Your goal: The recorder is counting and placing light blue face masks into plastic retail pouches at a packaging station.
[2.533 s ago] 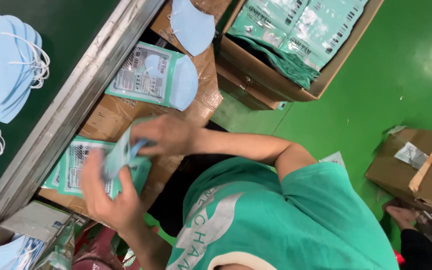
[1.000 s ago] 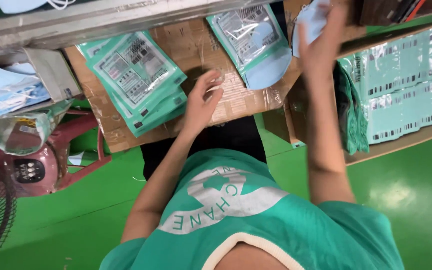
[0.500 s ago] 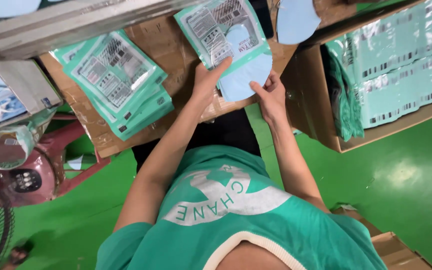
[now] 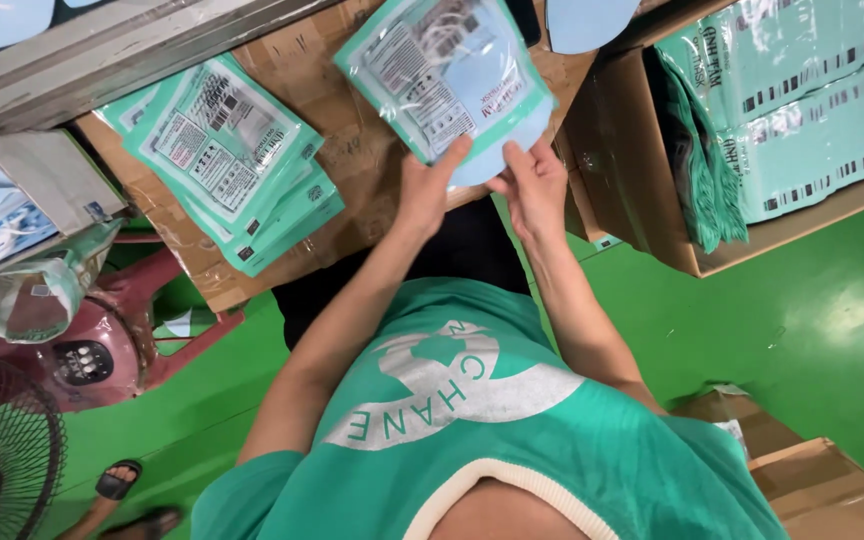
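Gripping a teal pouch (image 4: 444, 75) at its near edge, the left hand (image 4: 430, 188) and the right hand (image 4: 532, 185) are seen side by side above the cardboard-covered table (image 4: 352, 170). Fingers of both hands are closed on the pouch, through whose clear front a pale blue mask is seen. A stack (image 4: 227, 160) of like pouches is laid to the left, and a box (image 4: 792, 110) of them is set to the right.

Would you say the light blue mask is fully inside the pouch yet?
Partly out: the mask protrudes from the pouch held by left hand and right hand.
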